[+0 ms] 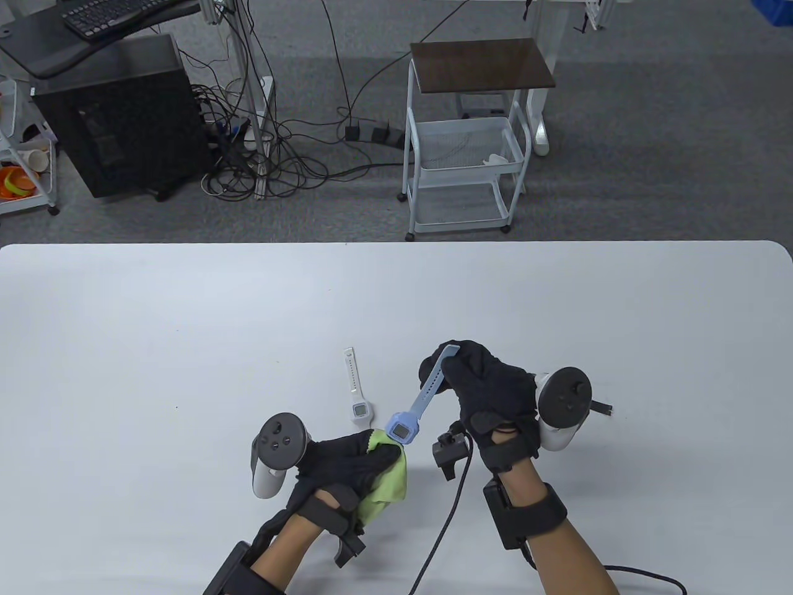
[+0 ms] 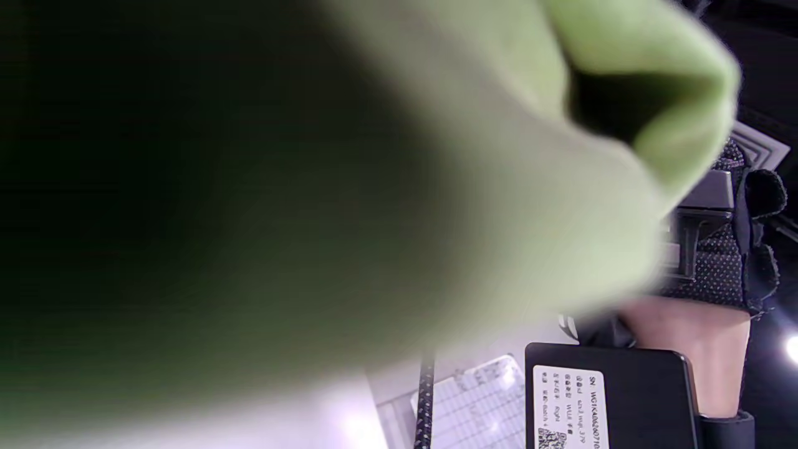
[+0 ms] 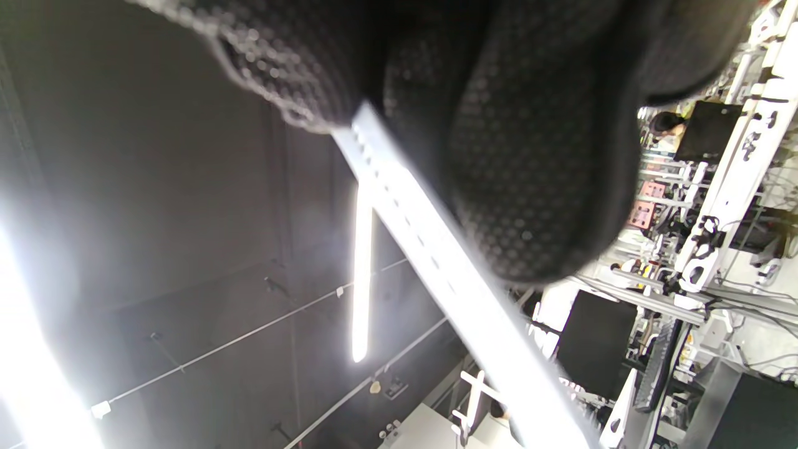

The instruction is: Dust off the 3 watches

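My right hand (image 1: 471,378) pinches the far strap end of a light blue watch (image 1: 416,410) and holds it slanting down to the left above the table. Its square face meets a green cloth (image 1: 387,486) bunched in my left hand (image 1: 356,462). The cloth (image 2: 436,206) fills most of the left wrist view. In the right wrist view the perforated strap (image 3: 436,249) runs out from under my gloved fingers (image 3: 530,187). A white watch (image 1: 355,396) lies flat on the table (image 1: 155,347) just beyond the cloth. A third watch is not visible.
A black cable (image 1: 449,514) trails from my right wrist across the table's near side. Beyond the table's far edge stand a white wire cart (image 1: 464,161) and a black computer tower (image 1: 118,118) on the floor.
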A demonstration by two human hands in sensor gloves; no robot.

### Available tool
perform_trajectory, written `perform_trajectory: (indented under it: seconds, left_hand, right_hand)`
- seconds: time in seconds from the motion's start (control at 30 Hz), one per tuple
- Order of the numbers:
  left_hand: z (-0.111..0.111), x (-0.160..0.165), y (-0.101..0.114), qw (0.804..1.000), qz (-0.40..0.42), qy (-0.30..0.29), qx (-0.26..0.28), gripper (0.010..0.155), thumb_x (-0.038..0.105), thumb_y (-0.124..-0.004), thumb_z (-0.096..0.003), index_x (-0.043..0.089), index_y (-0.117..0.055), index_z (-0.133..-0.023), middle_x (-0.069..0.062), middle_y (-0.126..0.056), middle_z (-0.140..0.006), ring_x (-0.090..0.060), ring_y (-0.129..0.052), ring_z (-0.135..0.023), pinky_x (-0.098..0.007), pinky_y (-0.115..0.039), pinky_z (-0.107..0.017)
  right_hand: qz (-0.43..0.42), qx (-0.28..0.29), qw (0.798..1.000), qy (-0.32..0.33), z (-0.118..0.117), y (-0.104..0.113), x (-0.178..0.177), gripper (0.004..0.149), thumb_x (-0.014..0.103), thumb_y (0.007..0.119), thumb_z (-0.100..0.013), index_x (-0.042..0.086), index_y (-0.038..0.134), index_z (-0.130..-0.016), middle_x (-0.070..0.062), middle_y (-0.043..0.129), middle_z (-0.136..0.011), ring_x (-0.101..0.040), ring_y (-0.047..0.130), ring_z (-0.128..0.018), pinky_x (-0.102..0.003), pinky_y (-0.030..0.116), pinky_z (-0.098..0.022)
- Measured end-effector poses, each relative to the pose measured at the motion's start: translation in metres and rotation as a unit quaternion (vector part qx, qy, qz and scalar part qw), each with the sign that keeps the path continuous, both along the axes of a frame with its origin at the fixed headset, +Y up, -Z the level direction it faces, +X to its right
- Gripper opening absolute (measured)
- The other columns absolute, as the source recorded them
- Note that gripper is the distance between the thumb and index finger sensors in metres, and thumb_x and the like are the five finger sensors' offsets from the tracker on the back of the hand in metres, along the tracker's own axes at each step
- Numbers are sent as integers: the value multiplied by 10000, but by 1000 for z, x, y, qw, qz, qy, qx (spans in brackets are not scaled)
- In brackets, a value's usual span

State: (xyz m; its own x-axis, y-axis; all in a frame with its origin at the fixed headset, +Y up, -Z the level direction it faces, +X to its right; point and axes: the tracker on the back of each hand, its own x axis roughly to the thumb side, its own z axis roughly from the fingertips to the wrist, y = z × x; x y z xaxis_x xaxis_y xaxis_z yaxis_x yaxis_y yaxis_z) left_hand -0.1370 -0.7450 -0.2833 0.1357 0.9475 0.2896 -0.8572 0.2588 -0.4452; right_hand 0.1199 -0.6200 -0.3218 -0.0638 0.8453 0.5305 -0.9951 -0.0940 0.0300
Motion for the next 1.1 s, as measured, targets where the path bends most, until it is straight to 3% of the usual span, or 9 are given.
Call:
perform_trajectory:
  seconds: [0.17, 0.3, 0.53, 0.67, 0.77, 0.93, 1.03, 1.1]
  left_hand:
    - [1, 4, 1, 1000, -25, 0, 5, 466, 519, -714, -540, 203, -816, -867, 40, -985, -688, -101, -1115, -471, -488, -770, -606]
    - [2, 7, -1, 998, -65, -14, -3, 459, 455, -737, -545, 234, -692, -944, 64, -882, -818, -107, -1042, -619, -541, -682, -674]
    - [-2, 5, -8, 999, -29, -21, -33, 461, 573, -729, -531, 208, -838, -789, 95, -978, -519, -15, -1044, -281, -487, -788, -577]
    - [-1, 7, -6, 999, -33, -31, -25, 482, 615, -690, -527, 216, -905, -694, 100, -1006, -427, -26, -1060, -194, -472, -825, -535]
    - [0, 8, -5, 999, -32, -23, -20, 496, 595, -670, -537, 197, -907, -715, 69, -1026, -469, -63, -1099, -242, -475, -818, -546]
    - [2, 9, -3, 997, -76, -15, 1, 457, 517, -731, -541, 229, -787, -891, 48, -970, -712, -99, -1109, -512, -497, -756, -624]
    - [2, 9, -3, 997, -75, -15, 0, 458, 508, -733, -541, 209, -783, -884, 50, -965, -685, -78, -1100, -479, -498, -749, -629]
    - [1, 8, -3, 998, -65, -14, -13, 472, 521, -728, -536, 149, -861, -794, 54, -1015, -505, -35, -1106, -268, -475, -805, -567]
  right_hand:
    - [-1, 2, 1000, -1, 0, 0, 1, 368, 363, 794, -378, 142, 882, -658, -109, 1083, -470, -249, 1110, -267, -559, 756, -454]
    - [-2, 3, 1000, -3, 0, 0, 2, 368, 366, 794, -378, 145, 882, -659, -105, 1083, -472, -247, 1110, -267, -559, 756, -456]
    - [-19, 13, 1000, -9, 1, 4, 8, 367, 364, 796, -378, 145, 884, -659, -106, 1082, -471, -249, 1108, -268, -560, 755, -456]
    - [-23, 14, 1000, -8, 1, 4, 8, 365, 365, 797, -378, 146, 886, -657, -107, 1083, -469, -247, 1108, -266, -559, 755, -457]
    - [-23, 17, 1000, -8, 2, 5, 9, 364, 365, 799, -378, 149, 888, -656, -106, 1084, -469, -249, 1107, -268, -561, 754, -458]
    - [-31, 23, 999, -15, 2, 6, 11, 363, 364, 801, -378, 148, 890, -656, -107, 1083, -469, -249, 1105, -268, -562, 753, -458]
    - [-29, 25, 999, -20, 2, 5, 11, 363, 365, 800, -378, 151, 889, -657, -104, 1082, -470, -248, 1105, -268, -561, 753, -458]
    - [-30, 24, 999, -17, 2, 6, 11, 362, 366, 799, -380, 152, 888, -659, -105, 1081, -473, -246, 1105, -271, -562, 752, -460]
